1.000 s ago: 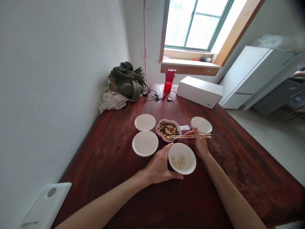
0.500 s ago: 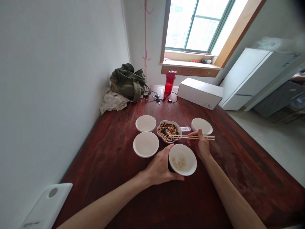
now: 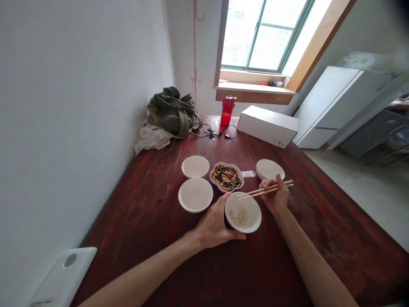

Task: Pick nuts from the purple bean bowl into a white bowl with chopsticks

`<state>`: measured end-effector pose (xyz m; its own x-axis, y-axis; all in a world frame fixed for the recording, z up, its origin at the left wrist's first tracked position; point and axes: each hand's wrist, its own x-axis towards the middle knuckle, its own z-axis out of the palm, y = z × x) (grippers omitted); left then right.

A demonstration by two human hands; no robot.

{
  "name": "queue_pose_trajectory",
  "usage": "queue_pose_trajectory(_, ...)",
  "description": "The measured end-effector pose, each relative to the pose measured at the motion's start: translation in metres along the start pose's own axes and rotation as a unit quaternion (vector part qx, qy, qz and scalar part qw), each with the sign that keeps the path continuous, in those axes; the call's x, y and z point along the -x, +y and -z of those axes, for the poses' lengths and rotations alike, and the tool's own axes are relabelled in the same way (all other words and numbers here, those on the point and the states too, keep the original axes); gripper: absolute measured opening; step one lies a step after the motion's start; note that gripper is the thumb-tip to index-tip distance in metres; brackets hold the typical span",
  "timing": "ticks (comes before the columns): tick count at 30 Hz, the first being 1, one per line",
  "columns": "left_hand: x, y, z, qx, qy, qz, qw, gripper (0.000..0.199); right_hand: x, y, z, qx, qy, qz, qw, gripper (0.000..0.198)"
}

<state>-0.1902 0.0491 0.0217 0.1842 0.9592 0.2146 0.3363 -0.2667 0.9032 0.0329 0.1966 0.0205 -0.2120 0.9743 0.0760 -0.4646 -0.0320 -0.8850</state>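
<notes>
My left hand [image 3: 215, 224] grips the side of a white bowl [image 3: 252, 224], tilted toward me, with several pale pieces [image 3: 238, 217] at its bottom. In my right hand [image 3: 277, 196] is a pair of wooden chopsticks [image 3: 266, 190], their tips over the far part of that bowl. Whether the tips hold anything is too small to tell. Just beyond lies a purple-rimmed, flower-shaped dish [image 3: 242, 174] of mixed beans and nuts [image 3: 225, 177], its labelled handle pointing right. Two white bowls stand left of it, a nearer one [image 3: 195, 195] and a farther one [image 3: 195, 166]. Another white bowl [image 3: 270, 169] is behind my right hand.
Toward the back of the dark red table [image 3: 153, 213] are a green bag [image 3: 172, 111] on a pale cloth [image 3: 151, 136], keys [image 3: 211, 135] with a cable, a red bottle [image 3: 228, 111] and a white box [image 3: 268, 125]. A white board-like object [image 3: 64, 277] is at the lower left.
My right hand has brought the chopsticks back from the bean dish, so their tips are now over the bowl in my left hand. That bowl has shifted slightly left and away from me.
</notes>
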Motion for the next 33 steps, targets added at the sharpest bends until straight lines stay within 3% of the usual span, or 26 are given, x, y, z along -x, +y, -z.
queue_pose_trajectory(7,0.0,-0.001,0.0,-0.004,0.009,0.009,1.0,0.129,-0.004,0.007,0.002,-0.006,0.06,0.049,0.997,0.056)
queue_pose_trajectory(12,0.0,0.001,0.0,-0.002,0.006,0.01,1.0,0.129,-0.002,0.014,0.0,0.111,0.075,0.076,0.988,0.057)
queue_pose_trajectory(21,-0.001,0.003,0.001,0.006,0.009,0.008,1.0,0.129,0.016,0.011,-0.012,0.283,0.11,0.179,0.936,0.061)
queue_pose_trajectory(26,-0.001,0.002,0.001,0.005,0.007,0.006,1.0,0.129,0.019,0.009,-0.016,0.334,0.089,0.206,0.916,0.054)
queue_pose_trajectory(33,0.0,0.001,0.001,0.004,0.008,-0.002,1.0,0.129,0.016,0.014,-0.013,0.34,0.037,0.167,0.925,0.058)
